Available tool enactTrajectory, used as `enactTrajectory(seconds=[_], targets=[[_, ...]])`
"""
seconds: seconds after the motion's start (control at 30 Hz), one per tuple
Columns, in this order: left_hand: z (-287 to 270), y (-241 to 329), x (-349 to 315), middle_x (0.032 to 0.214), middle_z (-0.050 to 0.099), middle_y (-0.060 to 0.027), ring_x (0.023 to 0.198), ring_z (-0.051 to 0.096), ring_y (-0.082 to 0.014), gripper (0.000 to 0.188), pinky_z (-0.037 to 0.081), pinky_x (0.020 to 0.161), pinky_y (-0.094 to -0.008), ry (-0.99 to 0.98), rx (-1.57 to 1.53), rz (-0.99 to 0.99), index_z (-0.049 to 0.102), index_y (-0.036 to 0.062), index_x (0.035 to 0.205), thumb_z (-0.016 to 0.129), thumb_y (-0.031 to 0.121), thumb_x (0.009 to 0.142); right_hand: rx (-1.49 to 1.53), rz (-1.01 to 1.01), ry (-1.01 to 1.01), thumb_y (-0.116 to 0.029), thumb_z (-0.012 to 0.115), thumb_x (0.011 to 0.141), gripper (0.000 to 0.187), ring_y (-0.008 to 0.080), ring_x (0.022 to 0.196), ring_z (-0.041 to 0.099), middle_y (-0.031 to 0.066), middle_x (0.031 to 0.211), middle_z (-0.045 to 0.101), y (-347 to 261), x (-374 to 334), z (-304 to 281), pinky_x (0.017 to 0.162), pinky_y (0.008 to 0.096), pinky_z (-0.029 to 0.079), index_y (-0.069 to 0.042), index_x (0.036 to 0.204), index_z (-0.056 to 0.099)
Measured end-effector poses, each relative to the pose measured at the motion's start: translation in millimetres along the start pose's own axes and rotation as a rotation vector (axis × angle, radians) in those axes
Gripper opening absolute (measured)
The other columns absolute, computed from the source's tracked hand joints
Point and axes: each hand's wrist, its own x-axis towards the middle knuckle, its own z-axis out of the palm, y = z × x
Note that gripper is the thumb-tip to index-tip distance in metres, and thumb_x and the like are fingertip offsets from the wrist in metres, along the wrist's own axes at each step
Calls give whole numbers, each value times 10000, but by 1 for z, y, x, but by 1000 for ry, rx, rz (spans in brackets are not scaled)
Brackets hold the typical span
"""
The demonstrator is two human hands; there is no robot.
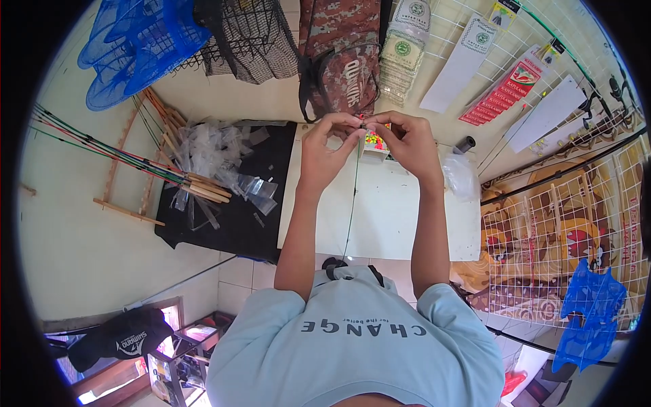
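The small red-and-dark part (361, 120) between the left grip (325, 149) and the right grip (412, 146) is partly covered and too small to identify. The upper end of the thin green rod (354, 193) is obscured at the grips. The right grip partly hides the pale tray of tiny multicoloured pieces (373, 157). The upper edge cuts off the blue mesh net (139, 47) and the brown camouflage-patterned fabric bag (342, 47).
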Motion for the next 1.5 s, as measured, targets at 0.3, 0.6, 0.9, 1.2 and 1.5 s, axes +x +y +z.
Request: enactTrajectory(seconds=[0.3,0.6,0.9,1.2,1.5], targets=[[-3,-7,-3,950,641,-79,842,611,-115,208,493,751,-242,-16,-99,-145,617,-24,949,725,15,775,-34,-33,-33,-73,652,818,127,94,507,497,42,833,710,-16,-3,-6,487,244,389,-67,927,718],[0,1,-4,896,620,-34,760,575,-85,146,459,655,-221,21,113,5,682,12,863,752,100,771,-20,-152,1,-52,644,815,138,160,624,619,84,873,704,-6,-3,-6,565,260,467,-47,935,711],[3,17,-4,908,633,-20,775,586,-111,235,433,597,-237,30,317,31,680,61,899,797,117,703,-128,-119,-29,-77,665,803,136,185,588,606,71,870,696,-15,-3,-8,550,284,484,-75,928,718],[8,18,-8,889,620,-9,794,550,-142,153,439,550,-259,92,341,86,700,75,892,745,125,755,-137,-130,-27,-67,665,808,175,123,546,530,62,850,699,-17,-4,-10,525,251,435,-77,976,712],[2,16,-6,893,635,-25,754,583,-115,158,430,560,-240,80,352,130,707,70,908,746,89,756,-188,-87,-69,-57,649,828,127,75,501,480,45,840,700,-25,-6,-14,495,223,398,-52,946,695]])
